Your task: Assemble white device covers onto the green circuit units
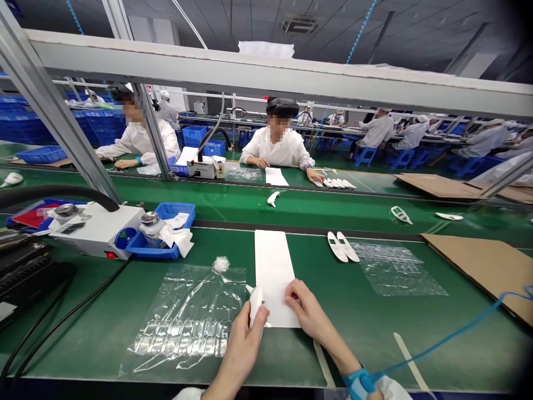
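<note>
Left hand (244,336) wrapped round a white device (257,300); right hand (307,308) half-curled at a white sheet (272,255), its grip unclear

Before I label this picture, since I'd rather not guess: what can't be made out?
1. White device, head view: lower part hidden by the left hand.
2. Right hand, head view: its curled fingers hide the palm.
3. Cardboard, head view: right end cut off by the picture edge.
4. Distant worker, head view: handwork too small to read.
</note>
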`<state>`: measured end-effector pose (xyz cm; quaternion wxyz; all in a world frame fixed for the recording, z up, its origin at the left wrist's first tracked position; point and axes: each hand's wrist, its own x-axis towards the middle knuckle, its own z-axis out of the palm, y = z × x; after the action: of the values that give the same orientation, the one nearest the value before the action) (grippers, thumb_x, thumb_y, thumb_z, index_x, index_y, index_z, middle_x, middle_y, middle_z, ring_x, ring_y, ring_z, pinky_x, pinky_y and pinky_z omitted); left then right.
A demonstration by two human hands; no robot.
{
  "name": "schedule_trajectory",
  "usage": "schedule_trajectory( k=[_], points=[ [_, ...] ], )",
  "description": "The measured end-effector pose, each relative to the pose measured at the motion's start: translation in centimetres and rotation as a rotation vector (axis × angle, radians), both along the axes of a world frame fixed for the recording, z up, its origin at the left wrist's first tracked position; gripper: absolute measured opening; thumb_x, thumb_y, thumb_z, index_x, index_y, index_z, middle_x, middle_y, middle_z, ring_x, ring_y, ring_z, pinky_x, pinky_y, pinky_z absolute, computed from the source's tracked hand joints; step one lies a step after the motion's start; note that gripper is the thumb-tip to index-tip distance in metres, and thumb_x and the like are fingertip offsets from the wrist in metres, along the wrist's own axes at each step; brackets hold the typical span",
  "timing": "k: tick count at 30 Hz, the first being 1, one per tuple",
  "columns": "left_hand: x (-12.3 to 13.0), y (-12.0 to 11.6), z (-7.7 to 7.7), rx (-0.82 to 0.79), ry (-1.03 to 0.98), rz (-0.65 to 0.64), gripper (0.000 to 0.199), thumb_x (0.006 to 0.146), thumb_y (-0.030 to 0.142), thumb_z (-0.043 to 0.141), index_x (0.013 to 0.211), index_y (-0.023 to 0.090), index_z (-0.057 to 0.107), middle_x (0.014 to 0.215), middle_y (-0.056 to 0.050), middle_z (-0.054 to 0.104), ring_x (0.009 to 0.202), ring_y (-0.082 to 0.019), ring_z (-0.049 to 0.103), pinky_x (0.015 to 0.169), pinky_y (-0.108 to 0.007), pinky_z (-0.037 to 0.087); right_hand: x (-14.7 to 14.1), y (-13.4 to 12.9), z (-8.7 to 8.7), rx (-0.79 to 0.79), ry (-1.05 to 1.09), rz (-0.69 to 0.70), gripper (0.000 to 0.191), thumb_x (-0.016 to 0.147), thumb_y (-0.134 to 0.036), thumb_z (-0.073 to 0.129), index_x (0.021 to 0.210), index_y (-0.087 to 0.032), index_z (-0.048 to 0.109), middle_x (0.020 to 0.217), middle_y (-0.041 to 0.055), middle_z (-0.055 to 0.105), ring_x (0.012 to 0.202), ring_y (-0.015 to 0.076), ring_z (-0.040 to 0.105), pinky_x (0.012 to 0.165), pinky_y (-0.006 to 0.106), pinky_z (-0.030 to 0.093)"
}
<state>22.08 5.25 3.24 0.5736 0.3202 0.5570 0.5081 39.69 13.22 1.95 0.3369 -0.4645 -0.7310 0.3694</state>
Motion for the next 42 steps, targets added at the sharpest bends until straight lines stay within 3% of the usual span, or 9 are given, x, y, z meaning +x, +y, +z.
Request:
schedule_trajectory(
  k=[3,5,8,10,12,15,17,23,42],
  points=[
    [0.1,-0.2,1.4,0.042,-0.016,-0.028,0.049,0.08,0.06,0.058,0.1,0.015,0.062,0.086,-0.009,0.068,0.091,-0.027,0.065,0.086,-0.035,0.048,0.1,-0.3,0.9,-0.017,0.073,-0.051,0.019,0.09,-0.028,0.048,0.073,-0.02,0.048,0.068,-0.0026,0.046,0.064,0.0146,0.043,0.06,0.027,0.036],
    [0.1,-0.6,2.7,0.033,-0.102,-0.028,0.049,0.082,0.06,0.053,0.1,0.015,0.061,0.081,-0.008,0.069,0.078,-0.022,0.066,0.075,-0.032,0.051,-0.5,-1.4,2.4,-0.052,0.161,-0.059,0.022,0.092,-0.033,0.048,0.074,-0.02,0.047,0.067,-0.0034,0.044,0.062,0.0133,0.041,0.058,0.026,0.035],
    [0.0,-1.5,3.9,-0.052,-0.19,-0.014,0.057,0.085,0.067,0.041,0.088,0.015,0.062,0.057,-0.003,0.062,0.053,-0.015,0.056,0.055,-0.025,0.044,-2.2,-3.8,5.2,-0.179,0.308,0.033,0.024,0.091,-0.036,0.054,0.074,-0.02,0.05,0.068,-0.0033,0.045,0.061,0.0126,0.042,0.057,0.025,0.035],
    [-0.1,-2.0,4.1,-0.123,-0.261,0.024,0.058,0.083,0.07,0.041,0.08,0.015,0.061,0.049,0.0,0.057,0.048,-0.013,0.051,0.052,-0.024,0.041,-3.6,-5.3,6.5,-0.268,0.349,0.13,0.024,0.091,-0.035,0.055,0.073,-0.02,0.051,0.069,-0.0029,0.049,0.061,0.0126,0.046,0.059,0.025,0.037],
    [-0.2,-2.4,3.9,-0.165,-0.34,0.066,0.054,0.08,0.068,0.051,0.091,0.015,0.062,0.052,0.001,0.058,0.05,-0.013,0.052,0.053,-0.025,0.044,-4.8,-6.2,7.1,-0.303,0.345,0.189,0.022,0.093,-0.032,0.052,0.074,-0.021,0.05,0.07,-0.0034,0.05,0.058,0.0121,0.049,0.058,0.025,0.04],
    [-0.4,-2.7,3.5,-0.162,-0.39,0.043,0.062,0.08,0.062,0.056,0.121,0.017,0.052,0.055,0.003,0.059,0.054,-0.015,0.053,0.055,-0.026,0.047,-5.8,-6.6,6.9,-0.208,0.264,0.173,0.02,0.095,-0.027,0.047,0.075,-0.022,0.048,0.07,-0.0034,0.05,0.058,0.012,0.05,0.055,0.024,0.039],
    [-0.5,-2.9,3.3,-0.149,-0.375,0.008,0.063,0.083,0.061,0.052,0.126,0.016,0.048,0.055,0.004,0.057,0.053,-0.014,0.052,0.054,-0.026,0.046,-6.1,-6.4,6.6,-0.126,0.19,0.148,0.019,0.095,-0.024,0.045,0.076,-0.022,0.049,0.072,-0.0029,0.05,0.061,0.0123,0.05,0.056,0.024,0.039],
    [-0.9,-3.1,3.4,-0.149,-0.35,-0.018,0.055,0.084,0.061,0.051,0.117,0.018,0.056,0.065,0.003,0.058,0.052,-0.011,0.052,0.051,-0.023,0.043,-6.4,-6.1,6.0,-0.089,0.12,0.143,0.018,0.095,-0.021,0.044,0.078,-0.022,0.049,0.074,-0.0029,0.05,0.06,0.0116,0.049,0.056,0.023,0.038],
    [-1.3,-3.8,2.5,-0.172,-0.326,0.001,0.062,0.08,0.066,0.05,0.113,0.014,0.054,0.061,0.003,0.057,0.056,-0.013,0.051,0.055,-0.026,0.044,-7.0,-6.1,5.4,-0.101,0.061,0.159,0.018,0.098,-0.023,0.04,0.08,-0.022,0.046,0.077,-0.0014,0.05,0.061,0.0115,0.049,0.056,0.023,0.039]
  ],
)
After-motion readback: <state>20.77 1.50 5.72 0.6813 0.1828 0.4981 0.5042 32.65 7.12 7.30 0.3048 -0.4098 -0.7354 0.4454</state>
